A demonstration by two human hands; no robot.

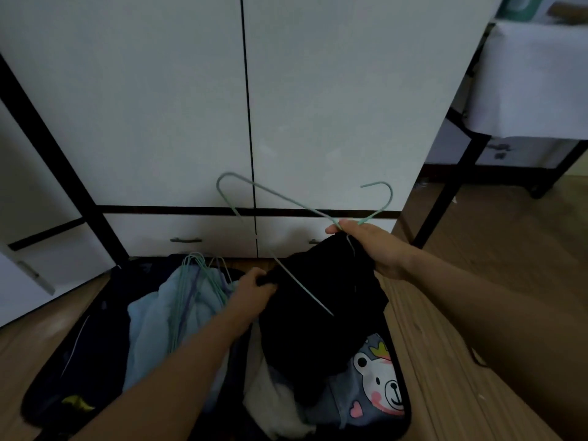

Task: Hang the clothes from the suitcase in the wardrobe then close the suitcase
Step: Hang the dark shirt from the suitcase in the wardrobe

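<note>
An open dark suitcase (pixel 73 370) lies on the wooden floor (pixel 445 313) before a white wardrobe (pixel 159 106) whose two doors are closed. Inside lie a light blue garment (pixel 152 326), a bundle of spare green wire hangers (pixel 194 281), a white cloth (pixel 273 405) and a bear-print garment (pixel 375 386). Above the suitcase's far right corner, the left hand (pixel 254 289) grips one edge of a black garment (pixel 321 316). The right hand (pixel 372 246) pinches its other edge together with one green hanger (pixel 241 218), partly threaded into the fabric. A white-draped surface (pixel 534 81) stands at right.
</note>
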